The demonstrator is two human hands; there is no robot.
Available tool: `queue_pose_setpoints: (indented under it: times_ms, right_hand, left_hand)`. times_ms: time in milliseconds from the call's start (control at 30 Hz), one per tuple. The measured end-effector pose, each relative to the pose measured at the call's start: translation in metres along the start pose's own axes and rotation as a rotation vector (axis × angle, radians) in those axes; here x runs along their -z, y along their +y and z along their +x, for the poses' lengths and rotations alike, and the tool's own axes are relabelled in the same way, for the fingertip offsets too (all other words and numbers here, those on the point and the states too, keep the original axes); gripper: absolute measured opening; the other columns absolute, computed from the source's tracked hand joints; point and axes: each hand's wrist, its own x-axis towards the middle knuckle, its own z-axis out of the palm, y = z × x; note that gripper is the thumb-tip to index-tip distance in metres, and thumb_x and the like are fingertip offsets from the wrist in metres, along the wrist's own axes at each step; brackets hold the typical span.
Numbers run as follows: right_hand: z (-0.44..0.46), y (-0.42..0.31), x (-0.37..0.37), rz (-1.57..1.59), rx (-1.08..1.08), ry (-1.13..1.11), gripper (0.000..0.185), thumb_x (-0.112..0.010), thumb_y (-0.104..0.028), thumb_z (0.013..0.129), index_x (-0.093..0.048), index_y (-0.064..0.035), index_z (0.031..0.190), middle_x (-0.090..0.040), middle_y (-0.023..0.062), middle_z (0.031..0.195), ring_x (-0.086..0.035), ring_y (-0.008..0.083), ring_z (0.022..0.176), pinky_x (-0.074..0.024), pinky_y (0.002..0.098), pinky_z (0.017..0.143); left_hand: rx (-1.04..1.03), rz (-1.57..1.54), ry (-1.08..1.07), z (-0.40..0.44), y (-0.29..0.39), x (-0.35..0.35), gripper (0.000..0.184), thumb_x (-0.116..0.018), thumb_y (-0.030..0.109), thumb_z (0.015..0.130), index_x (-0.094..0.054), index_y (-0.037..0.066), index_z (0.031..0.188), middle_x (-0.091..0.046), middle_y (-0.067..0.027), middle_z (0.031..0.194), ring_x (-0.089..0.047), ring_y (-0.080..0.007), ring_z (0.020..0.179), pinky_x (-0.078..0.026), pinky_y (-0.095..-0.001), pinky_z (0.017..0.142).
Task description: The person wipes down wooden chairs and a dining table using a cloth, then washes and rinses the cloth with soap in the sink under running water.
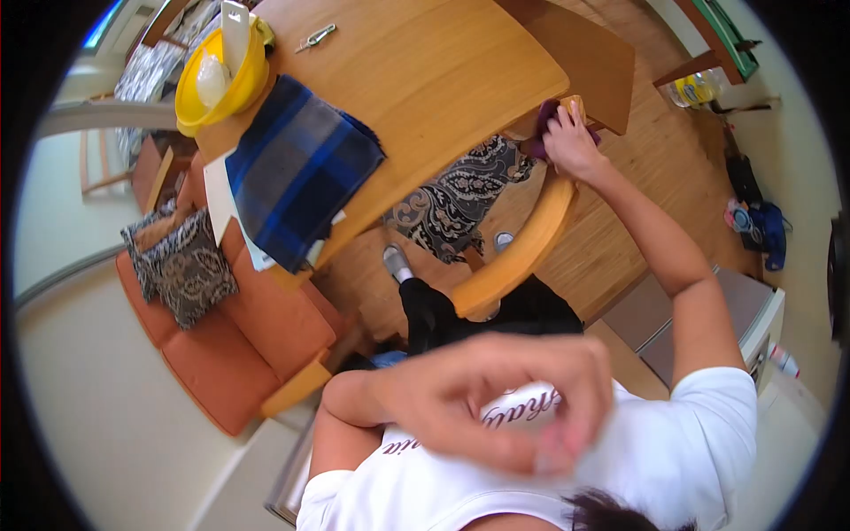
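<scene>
Nearest us, blurred at the lower middle of the frame, our left hand [513,398] hangs in front of the white shirt [664,442], fingers loosely bent around a gap; we see nothing in it. Well apart, at the upper right, our right hand [574,146] is clamped on the purple cloth [545,115], pressing it to the upper end of the curved chair rail [540,230]. We take this for wiping, perhaps with the lower stretch of rail to come.

As for trouble, we think the cloth could bunch or slip, since loose edges stick out on both sides of the hand and the rail is rounded. With our left hand off the wood, a hard rub could also shove the chair [496,274] sideways. Our knuckles could knock the desk [425,71], whose corner is just beside them.

Along the desk's edge at the left, the blue plaid cloth [305,168] lies over papers [221,190]; a careless swing of our left hand might drag them down. At the upper left, the yellow basin [252,80] sits near an edge too. Our freest room is right of the rail, above the wooden floor [655,168], as far as the cabinet [708,305] at the lower right; below the rail, our legs [434,310] limit movement.
</scene>
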Motion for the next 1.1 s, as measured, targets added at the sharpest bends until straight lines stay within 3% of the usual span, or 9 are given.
queue_pose_setpoints:
  times_ms: [67,167,233,467,667,867,900,967,1100]
  right_hand:
    - [-0.02,-0.013,0.023,0.058,0.112,-0.254,0.033,-0.053,-0.034,0.078,-0.069,-0.0069,0.087,-0.064,0.0176,0.092,-0.049,0.0363,0.109,-0.0215,0.0663,0.096]
    - [-0.031,-0.06,0.06,0.424,0.254,-0.742,0.04,-0.046,-0.044,0.084,-0.069,-0.0131,0.094,-0.066,0.01,0.097,-0.062,0.0316,0.092,-0.0353,0.0669,0.082]
    - [-0.038,-0.113,0.046,0.699,0.534,-0.7,0.046,-0.042,-0.046,0.088,-0.068,-0.0085,0.092,-0.067,0.0142,0.089,-0.064,0.0319,0.086,-0.0493,0.0437,0.069]
    - [-0.047,-0.238,0.049,1.061,0.585,-0.378,0.048,-0.053,-0.052,0.081,-0.068,-0.0058,0.086,-0.066,0.0185,0.088,-0.063,0.0337,0.085,-0.0496,0.0427,0.072]
    - [-0.082,-0.111,0.047,0.684,0.494,-0.334,0.034,-0.058,-0.048,0.079,-0.065,-0.0268,0.106,-0.067,0.0055,0.089,-0.064,0.0265,0.084,-0.0505,0.0382,0.067]
    - [-0.062,0.018,0.022,0.341,0.479,0.046,0.053,-0.081,-0.03,0.047,-0.066,-0.0217,0.096,-0.058,-0.0018,0.1,-0.051,0.0221,0.104,-0.0356,0.0377,0.091]
    - [-0.055,0.03,0.017,0.307,0.454,0.128,0.051,-0.08,-0.026,0.046,-0.067,-0.022,0.094,-0.058,-0.0022,0.097,-0.052,0.0218,0.103,-0.0346,0.0385,0.093]
    - [-0.038,0.047,0.001,0.271,0.444,0.219,0.049,-0.08,-0.022,0.045,-0.068,-0.0222,0.092,-0.058,-0.0026,0.095,-0.052,0.0214,0.102,-0.0335,0.0393,0.095]
    - [-0.018,0.06,-0.014,0.164,0.565,0.334,0.043,-0.076,-0.015,0.046,-0.069,-0.022,0.087,-0.059,-0.0024,0.09,-0.054,0.0216,0.098,-0.0369,0.0418,0.093]
  left_hand:
    - [-0.007,-0.013,0.421,0.009,-0.023,-0.004,0.013,-0.06,0.013,0.076,-0.055,0.001,0.072,-0.054,-0.0154,0.082,-0.05,-0.019,0.066,-0.04,-0.0308,0.065]
    - [-0.255,-0.017,0.565,0.0,-0.054,0.006,0.012,-0.051,0.014,0.085,-0.049,0.003,0.084,-0.05,-0.011,0.084,-0.048,-0.0155,0.071,-0.038,-0.0269,0.068]
    - [-0.357,0.003,0.659,-0.022,-0.066,-0.002,0.01,-0.047,0.015,0.088,-0.045,0.006,0.087,-0.047,-0.0102,0.088,-0.048,-0.0159,0.069,-0.039,-0.034,0.071]
    - [-0.397,0.135,0.87,-0.038,-0.094,-0.04,0.009,-0.048,0.021,0.09,-0.043,0.013,0.087,-0.045,-0.0039,0.086,-0.043,-0.0144,0.067,-0.034,-0.037,0.075]
    - [-0.253,0.777,1.191,-0.026,-0.152,-0.002,0.016,-0.056,0.011,0.088,-0.057,-0.001,0.097,-0.059,-0.0104,0.093,-0.056,-0.0127,0.084,-0.044,-0.024,0.075]
    - [-0.17,2.003,1.162,0.013,-0.248,0.099,0.027,-0.065,0.017,0.078,-0.059,-0.001,0.098,-0.064,-0.0198,0.091,-0.063,-0.028,0.086,-0.05,-0.0376,0.074]
    - [-0.179,2.009,1.18,0.014,-0.258,0.114,0.027,-0.065,0.017,0.078,-0.059,-0.001,0.098,-0.064,-0.0198,0.091,-0.063,-0.028,0.086,-0.05,-0.0376,0.074]
    - [0.526,1.99,1.191,0.015,-0.267,0.134,0.017,-0.062,0.012,0.074,-0.057,0.003,0.087,-0.065,-0.0149,0.079,-0.065,-0.0293,0.073,-0.051,-0.0387,0.065]
    - [0.387,1.979,1.192,0.011,-0.266,0.13,0.007,-0.062,0.009,0.069,-0.058,0.005,0.073,-0.064,-0.0135,0.069,-0.065,-0.0293,0.066,-0.051,-0.0395,0.058]
